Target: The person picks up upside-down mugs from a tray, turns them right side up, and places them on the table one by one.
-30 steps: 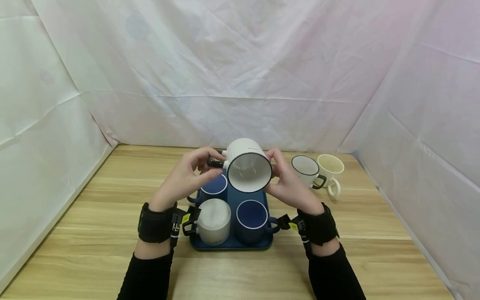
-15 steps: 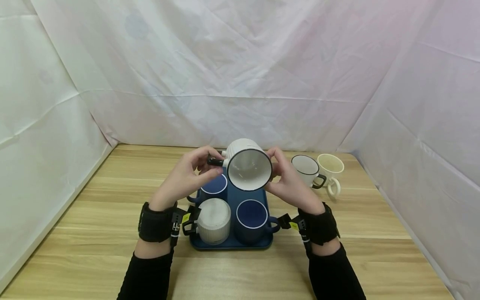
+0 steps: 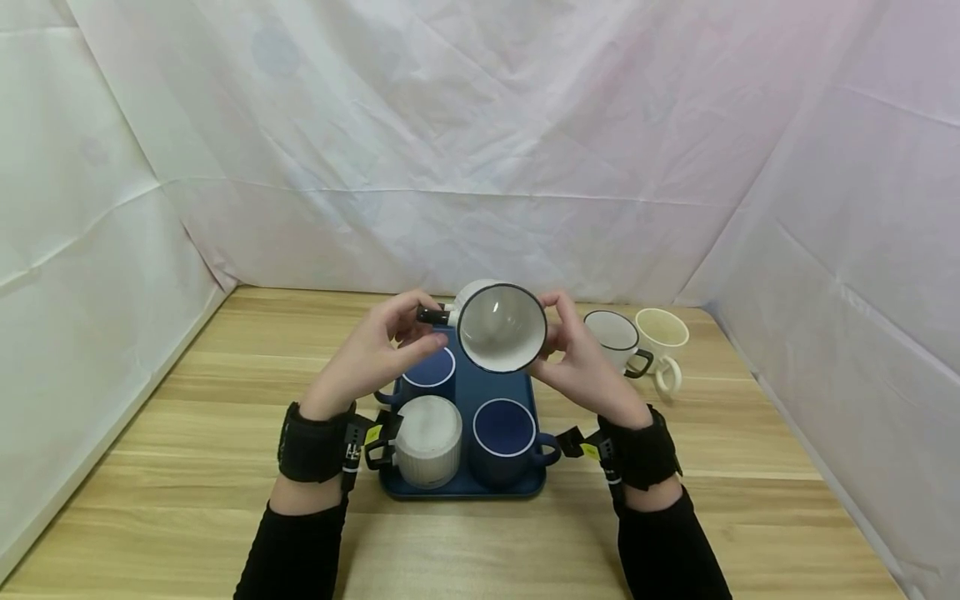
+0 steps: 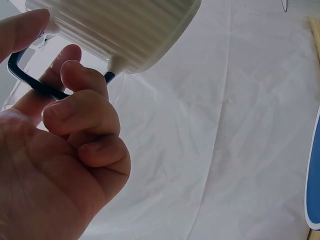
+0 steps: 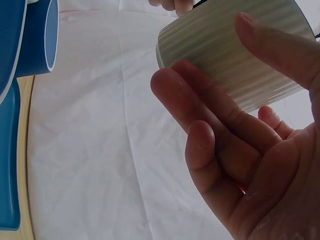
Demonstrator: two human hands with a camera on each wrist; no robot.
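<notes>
A white ribbed mug (image 3: pixel 501 327) with a black rim hangs tilted above the blue tray (image 3: pixel 465 488), its mouth turned toward me. My left hand (image 3: pixel 423 325) pinches the mug's black handle (image 3: pixel 431 315); in the left wrist view the fingers (image 4: pixel 82 107) curl round that handle (image 4: pixel 30 82) beneath the mug (image 4: pixel 120 30). My right hand (image 3: pixel 557 329) holds the mug's right side. The right wrist view shows its thumb and fingers (image 5: pixel 215 120) laid against the ribbed wall (image 5: pixel 230 55).
On the tray stand a blue mug (image 3: pixel 429 372) at the back left, an upside-down white ribbed mug (image 3: pixel 427 442) front left and another blue mug (image 3: pixel 502 435) front right. A white black-rimmed mug (image 3: pixel 611 337) and a cream mug (image 3: pixel 662 333) sit on the table (image 3: pixel 187 467) to the right.
Both hands have tipped the held mug further, so its mouth faces me more squarely and less of the ribbed side shows. It sits slightly higher. The other mugs have not moved.
</notes>
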